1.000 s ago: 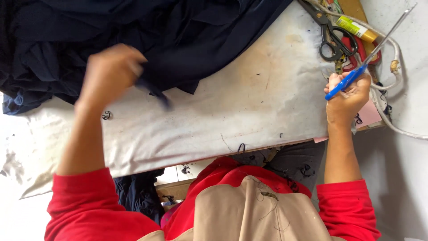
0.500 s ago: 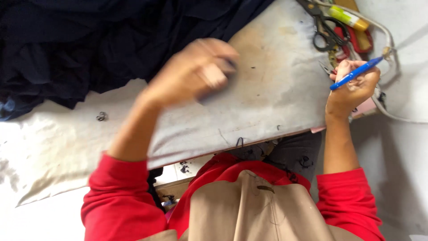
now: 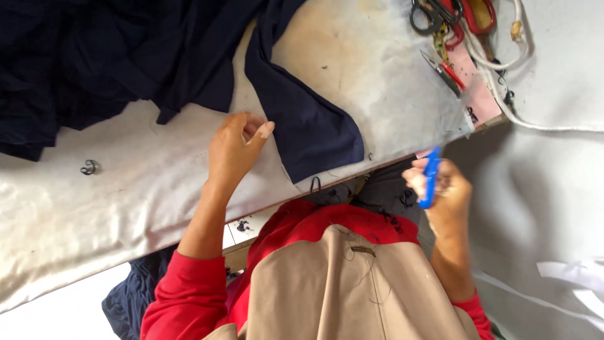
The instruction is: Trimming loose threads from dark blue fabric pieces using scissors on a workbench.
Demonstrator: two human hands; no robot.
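Head view, looking straight down: our left hand [image 3: 236, 148] rests on the pale table [image 3: 126, 201], fingers loosely curled and empty, fingertips just touching the edge of the navy cloth [image 3: 308, 126]. A long strip of that cloth runs from the top of the table down toward us and ends near the table's front edge; the bulk of it lies heaped at the far left. Our right hand [image 3: 440, 189] is off the table, just past its front corner, closed around a blue snipper [image 3: 431, 176] that stands roughly upright in the grip. We cannot tell whether its blades are apart. At the far right corner of the table lie scissors [image 3: 431, 14], a second small snipper [image 3: 443, 70] and a white cord [image 3: 503, 63]. A curl of dark thread [image 3: 89, 167] sits alone on the table at left.
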